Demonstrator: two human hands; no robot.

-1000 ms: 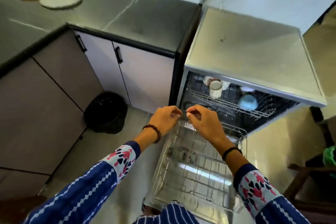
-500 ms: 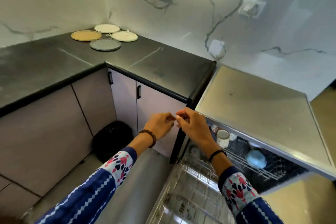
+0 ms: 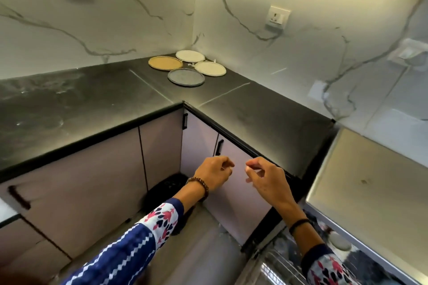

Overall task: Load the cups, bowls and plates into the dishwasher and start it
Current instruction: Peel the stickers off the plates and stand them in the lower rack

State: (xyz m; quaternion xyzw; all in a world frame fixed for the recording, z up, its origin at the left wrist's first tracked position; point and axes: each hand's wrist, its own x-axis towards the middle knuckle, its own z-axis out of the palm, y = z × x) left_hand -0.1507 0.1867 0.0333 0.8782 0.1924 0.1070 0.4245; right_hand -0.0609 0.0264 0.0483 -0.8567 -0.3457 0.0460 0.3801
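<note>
**Both hands empty; plates far back on counter**

I see both hands up in mid-air in front of the pale cabinet doors, nothing in either. Left hand: fingers loosely curled, thumb near index. Right hand: same, fingers bent w/ gaps between. The two are near each other, not touching.

Four plates lie flat in the corner of the black stone counter, well apart from the hands & beyond them:
- tan round plate at left
- white round plate at the back
- cream round plate at right
- grey round plate nearest me

Steel-topped dishwasher sits lower right, beside my right forearm, w/ its wire rack showing below. Black bin is on the floor under the left wrist.
</note>
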